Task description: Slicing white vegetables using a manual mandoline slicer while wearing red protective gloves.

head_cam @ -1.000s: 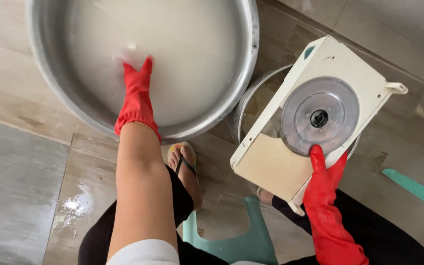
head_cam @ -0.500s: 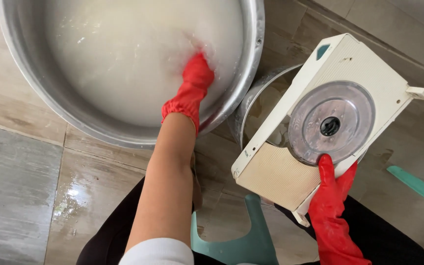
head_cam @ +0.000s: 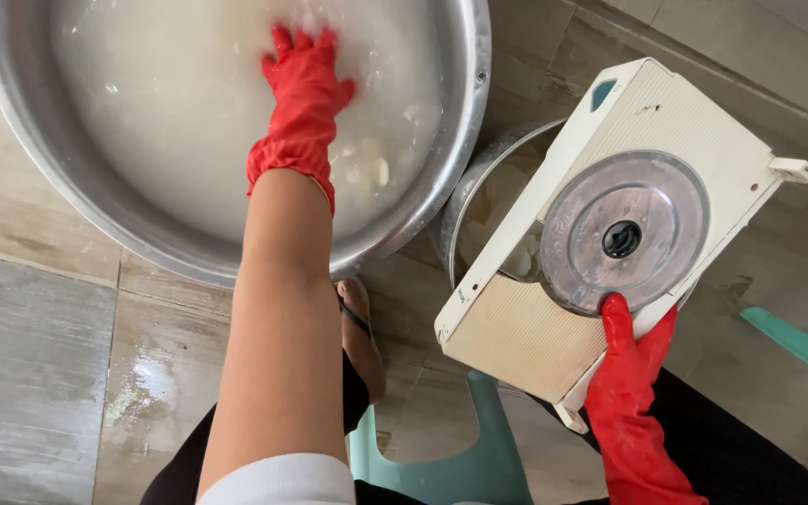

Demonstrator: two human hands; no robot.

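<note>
1. The left hand (head_cam: 303,89), in a red rubber glove, reaches into the large metal basin (head_cam: 67,178) at the far left. Its grip is wide, the fingers spread flat and dipped in the cloudy white water (head_cam: 170,112), holding nothing that can be seen.
2. Pale pieces (head_cam: 371,168) float just right of that hand's wrist, near the basin's right wall.
3. The right hand (head_cam: 628,360), also gloved in red, holds the cream-coloured slicer board (head_cam: 685,122) by its near edge. The grip is closed on it, with one finger lying up against the round grey blade disc (head_cam: 624,229).
4. The slicer board is tilted, on the right, above a smaller metal pot (head_cam: 479,201) that stands just beside the basin.
5. A foot in a sandal (head_cam: 359,327) rests on the tiled floor (head_cam: 39,365) between the two arms, and a teal plastic stool (head_cam: 469,458) shows at the near edge.
</note>
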